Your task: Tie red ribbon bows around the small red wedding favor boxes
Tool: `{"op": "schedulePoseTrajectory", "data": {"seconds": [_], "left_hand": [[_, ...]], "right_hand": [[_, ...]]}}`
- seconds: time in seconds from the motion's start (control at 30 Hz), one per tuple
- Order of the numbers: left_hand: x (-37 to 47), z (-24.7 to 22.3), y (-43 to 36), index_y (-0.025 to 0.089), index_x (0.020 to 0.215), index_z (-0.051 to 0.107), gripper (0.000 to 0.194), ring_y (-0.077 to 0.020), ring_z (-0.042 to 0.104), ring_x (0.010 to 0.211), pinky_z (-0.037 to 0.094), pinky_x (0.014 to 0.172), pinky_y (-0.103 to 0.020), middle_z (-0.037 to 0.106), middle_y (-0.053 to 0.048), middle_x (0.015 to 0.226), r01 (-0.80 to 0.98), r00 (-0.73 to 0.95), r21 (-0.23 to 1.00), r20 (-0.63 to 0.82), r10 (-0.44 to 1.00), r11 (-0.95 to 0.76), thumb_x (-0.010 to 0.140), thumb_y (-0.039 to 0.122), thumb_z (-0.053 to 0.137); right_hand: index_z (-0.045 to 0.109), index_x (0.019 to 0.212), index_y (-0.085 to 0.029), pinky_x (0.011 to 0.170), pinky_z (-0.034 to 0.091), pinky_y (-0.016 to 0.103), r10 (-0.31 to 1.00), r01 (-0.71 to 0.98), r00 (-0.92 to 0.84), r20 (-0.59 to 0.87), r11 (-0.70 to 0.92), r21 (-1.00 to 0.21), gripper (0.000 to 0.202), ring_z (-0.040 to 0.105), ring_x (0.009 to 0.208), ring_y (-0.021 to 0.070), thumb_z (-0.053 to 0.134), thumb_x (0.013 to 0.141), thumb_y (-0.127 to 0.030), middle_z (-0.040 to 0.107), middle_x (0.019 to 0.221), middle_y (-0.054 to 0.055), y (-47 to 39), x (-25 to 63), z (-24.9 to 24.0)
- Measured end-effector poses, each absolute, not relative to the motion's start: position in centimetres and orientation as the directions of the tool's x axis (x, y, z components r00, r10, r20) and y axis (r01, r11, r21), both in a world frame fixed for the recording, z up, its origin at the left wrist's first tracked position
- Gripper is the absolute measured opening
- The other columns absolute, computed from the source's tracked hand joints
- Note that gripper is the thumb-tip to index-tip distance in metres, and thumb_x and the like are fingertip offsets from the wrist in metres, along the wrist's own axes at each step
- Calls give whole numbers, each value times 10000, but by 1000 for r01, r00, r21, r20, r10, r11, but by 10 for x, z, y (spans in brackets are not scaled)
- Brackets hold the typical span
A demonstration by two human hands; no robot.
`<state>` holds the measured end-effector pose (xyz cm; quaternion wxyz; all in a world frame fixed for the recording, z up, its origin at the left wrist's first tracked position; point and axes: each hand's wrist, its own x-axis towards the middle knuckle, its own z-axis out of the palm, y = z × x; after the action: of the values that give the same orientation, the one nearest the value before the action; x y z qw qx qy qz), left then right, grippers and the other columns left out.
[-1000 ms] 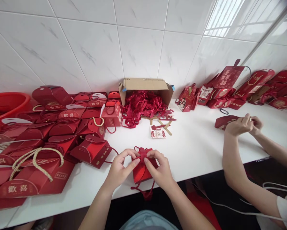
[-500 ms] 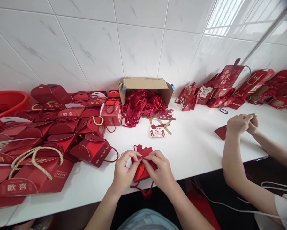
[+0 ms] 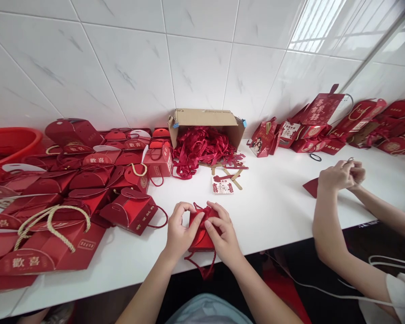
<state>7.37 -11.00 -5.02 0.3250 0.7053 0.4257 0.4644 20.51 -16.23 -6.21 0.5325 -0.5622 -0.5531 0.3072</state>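
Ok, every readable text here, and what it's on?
"歡喜": large front-left box
"歡喜", smaller: pile box
Too small or blurred: print on the cord-handled box, photo card, cardboard box, stacked right-hand box
None visible: box being worked on

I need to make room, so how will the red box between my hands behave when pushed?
The red box shows flat faces and straight edges, like folded card, so it's probably light and fairly stiff. Its red cord droops past the white table edge, so that part would likely swing or trail limply.
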Motion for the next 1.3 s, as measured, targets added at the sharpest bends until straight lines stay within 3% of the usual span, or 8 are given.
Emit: {"op": "schedulePoseTrajectory", "data": {"seconds": [0.13, 0.27, 0.4, 0.53, 0.73, 1.0, 1.13, 1.3], "left_hand": [[66, -44, -115, 221, 865, 651, 65, -215, 569, 885, 465, 826, -365, 667, -48, 852, 386, 418, 727, 411, 810, -568, 830, 243, 601], [61, -47, -116, 243, 859, 714, 97, -215, 568, 836, 466, 815, -395, 708, -45, 818, 398, 431, 681, 452, 781, -615, 816, 223, 630], [57, -50, -114, 260, 818, 737, 112, -209, 587, 817, 478, 798, -377, 714, -31, 763, 363, 443, 699, 452, 774, -616, 806, 201, 643], [53, -48, -115, 254, 863, 740, 125, -210, 609, 867, 474, 833, -382, 720, -40, 826, 340, 506, 709, 416, 756, -617, 817, 206, 634], [49, -47, -115, 263, 887, 737, 135, -229, 607, 952, 467, 874, -398, 735, -37, 862, 364, 509, 672, 436, 742, -644, 821, 206, 634], [47, -48, -113, 244, 889, 735, 141, -216, 630, 926, 491, 859, -394, 737, -38, 874, 338, 519, 662, 462, 719, -669, 836, 179, 621], [46, -50, -112, 247, 918, 737, 151, -214, 633, 937, 514, 839, -378, 741, -33, 884, 319, 529, 670, 461, 712, -670, 832, 179, 633], [40, -50, -111, 264, 986, 730, 200, -209, 623, 994, 526, 865, -363, 747, -24, 927, 312, 561, 684, 428, 709, -659, 845, 175, 620]], "right_hand": [[707, 803, -219, 1069, 336, 508, 939, 227, 272, 213, 152, -962, 246, 447, 1260, 278, 522, 897, -350, 536, 1334, 103, -165, 205, -63], [724, 865, -242, 1041, 383, 472, 961, 236, 214, 175, 123, -964, 273, 475, 1244, 260, 478, 925, -344, 573, 1302, 81, -173, 216, -55], [660, 1025, -243, 932, 458, 416, 955, 376, 159, 250, 176, -910, 195, 577, 1082, 232, 505, 909, -267, 654, 1144, 76, -177, 230, -49], [634, 1001, -230, 790, 469, 381, 941, 585, 78, 330, 225, -779, 178, 610, 866, 216, 534, 869, -168, 692, 926, 49, -175, 238, -47], [592, 1044, -224, 809, 427, 400, 926, 711, -81, 368, 312, -630, 251, 581, 873, 215, 457, 892, -77, 663, 902, 49, -175, 243, -41], [456, 1304, -217, 943, 467, 376, 960, 594, -146, 240, 279, -755, 397, 554, 1092, 204, 444, 918, -128, 577, 1199, 94, -172, 253, -33], [542, 1231, -195, 822, 516, 340, 977, 568, -92, 192, 210, -796, 343, 618, 882, 179, 519, 891, -164, 653, 990, 64, -163, 254, -41], [610, 1127, -205, 677, 500, 261, 987, 567, -12, 160, 138, -812, 268, 576, 688, 134, 583, 862, -185, 619, 776, 5, -170, 258, -26]]}}
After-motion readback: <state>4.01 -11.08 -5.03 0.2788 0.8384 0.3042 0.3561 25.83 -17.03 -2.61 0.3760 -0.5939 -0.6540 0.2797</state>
